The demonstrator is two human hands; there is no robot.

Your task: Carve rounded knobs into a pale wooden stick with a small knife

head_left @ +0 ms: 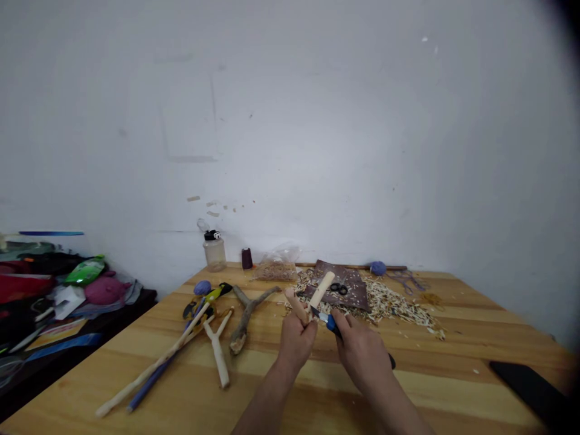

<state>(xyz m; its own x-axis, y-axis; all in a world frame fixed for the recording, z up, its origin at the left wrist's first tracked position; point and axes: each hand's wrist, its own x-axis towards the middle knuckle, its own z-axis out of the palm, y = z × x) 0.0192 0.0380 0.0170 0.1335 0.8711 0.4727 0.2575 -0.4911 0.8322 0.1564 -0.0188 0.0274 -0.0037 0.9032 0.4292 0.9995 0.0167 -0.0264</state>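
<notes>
Pale wall backs the wooden desk; over its middle, the left hand grips a peeled forked stick, the right hand clenches a blue-handled knife. Shavings lie toward the far edge.

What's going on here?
A person's left hand holds a peeled forked stick above the table; their right hand has a blue knife, its blade against or close to the wood. Beyond, wood shavings lie around and on a brown sheet bearing scissors. Two other forked sticks lie to the left.
</notes>
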